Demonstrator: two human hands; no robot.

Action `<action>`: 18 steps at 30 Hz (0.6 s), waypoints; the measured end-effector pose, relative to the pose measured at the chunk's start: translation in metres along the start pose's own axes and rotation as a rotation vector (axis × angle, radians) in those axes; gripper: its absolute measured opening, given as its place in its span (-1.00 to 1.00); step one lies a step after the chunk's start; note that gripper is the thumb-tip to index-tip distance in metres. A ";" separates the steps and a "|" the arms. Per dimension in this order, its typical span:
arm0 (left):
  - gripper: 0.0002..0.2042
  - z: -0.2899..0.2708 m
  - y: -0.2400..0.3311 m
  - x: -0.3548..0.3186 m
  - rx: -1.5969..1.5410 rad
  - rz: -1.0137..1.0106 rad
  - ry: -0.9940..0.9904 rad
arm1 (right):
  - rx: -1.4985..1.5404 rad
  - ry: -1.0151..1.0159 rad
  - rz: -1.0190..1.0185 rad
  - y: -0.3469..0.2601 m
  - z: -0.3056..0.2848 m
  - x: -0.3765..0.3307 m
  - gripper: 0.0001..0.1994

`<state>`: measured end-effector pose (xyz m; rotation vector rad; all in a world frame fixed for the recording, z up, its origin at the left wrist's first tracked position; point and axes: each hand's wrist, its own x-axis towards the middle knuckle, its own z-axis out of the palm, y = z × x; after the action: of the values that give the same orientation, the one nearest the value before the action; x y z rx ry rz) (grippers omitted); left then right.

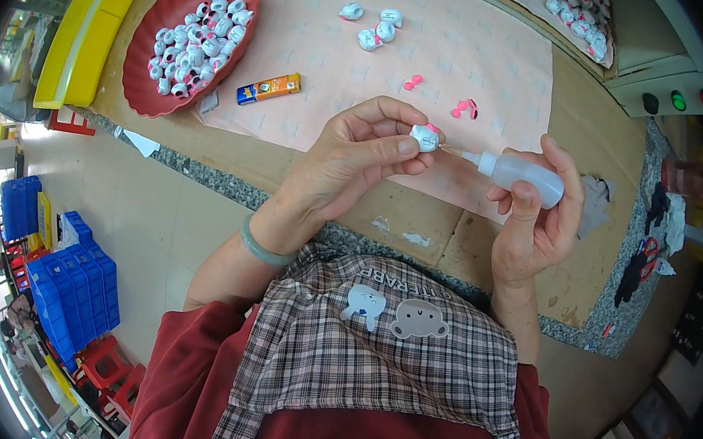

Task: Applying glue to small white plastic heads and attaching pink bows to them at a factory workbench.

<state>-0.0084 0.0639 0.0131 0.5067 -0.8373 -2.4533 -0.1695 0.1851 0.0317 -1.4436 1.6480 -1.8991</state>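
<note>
Between the thumb and fingers of my left hand (367, 146) is a small white figurine head (424, 138) with a pink piece at its top. My right hand (542, 212) grips a translucent squeeze bottle (529, 179), tilted so that its thin nozzle tip points left and meets or nearly meets the white head. Beyond my hands, small pink pieces (465, 108) and a pair of pink pieces (414, 82) lie on a pale pink sheet (318, 38). Several more white heads (378, 32) rest farther back on that sheet.
A red scalloped bowl (140, 85) full of white heads stands at the left, near a yellow bin (76, 49). An orange and blue box (268, 90) lies beside the bowl. Red scissors (649, 257) are at the right edge. Blue crates (73, 294) stand on the floor.
</note>
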 end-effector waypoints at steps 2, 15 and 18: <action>-0.78 -0.002 -0.002 0.001 0.015 0.013 -0.014 | 0.000 0.000 -0.003 0.000 0.000 0.000 -0.61; -0.80 -0.005 0.000 0.000 0.028 0.038 0.010 | -0.044 0.012 0.036 -0.002 0.001 0.001 -0.66; -0.80 -0.005 -0.001 0.000 0.036 0.036 0.019 | -0.056 0.009 0.048 -0.002 0.001 0.001 -0.66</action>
<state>-0.0065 0.0622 0.0090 0.5227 -0.8774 -2.4008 -0.1683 0.1845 0.0336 -1.4047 1.7375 -1.8505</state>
